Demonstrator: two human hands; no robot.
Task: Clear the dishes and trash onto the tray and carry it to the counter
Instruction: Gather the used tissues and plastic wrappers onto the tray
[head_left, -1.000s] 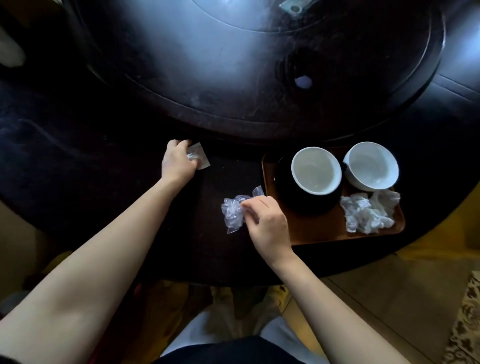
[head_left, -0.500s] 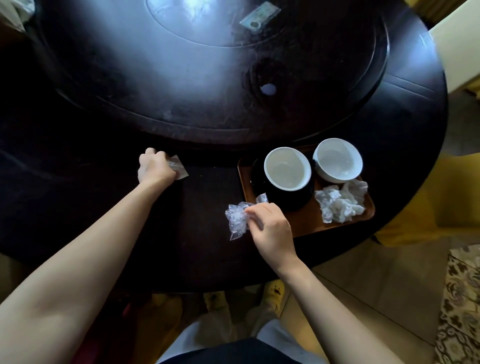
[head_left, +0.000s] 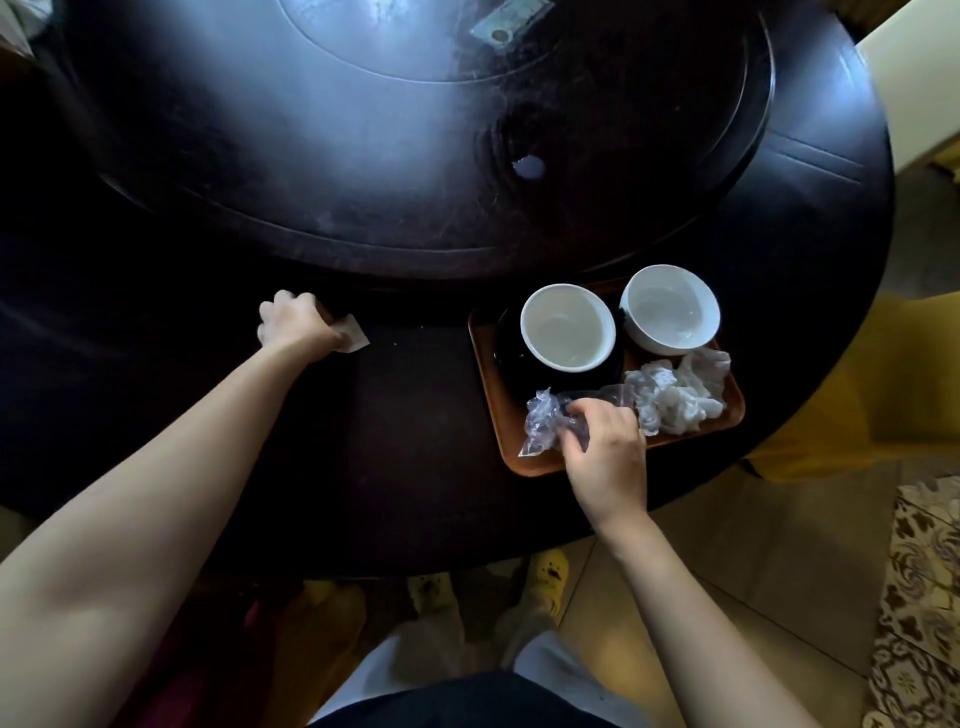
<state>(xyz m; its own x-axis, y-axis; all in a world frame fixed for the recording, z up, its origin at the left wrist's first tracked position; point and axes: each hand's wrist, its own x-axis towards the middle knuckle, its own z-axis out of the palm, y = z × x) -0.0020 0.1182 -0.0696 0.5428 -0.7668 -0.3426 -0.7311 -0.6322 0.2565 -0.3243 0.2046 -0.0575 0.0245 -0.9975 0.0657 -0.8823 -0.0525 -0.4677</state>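
A brown wooden tray lies on the dark round table at the right. On it stand two white bowls: the left bowl rests on a black dish, the right bowl sits behind crumpled white tissue. My right hand is over the tray's near edge, shut on a crumpled clear plastic wrapper. To the left, my left hand grips a small white paper scrap on the table.
The dark table has a raised round turntable behind the tray. A small packet lies on the turntable's far side. A yellow chair stands to the right. Tiled floor and a patterned rug lie below right.
My right hand has carried the plastic wrapper to the right, from the bare table onto the tray. My left hand stays closed on the paper scrap.
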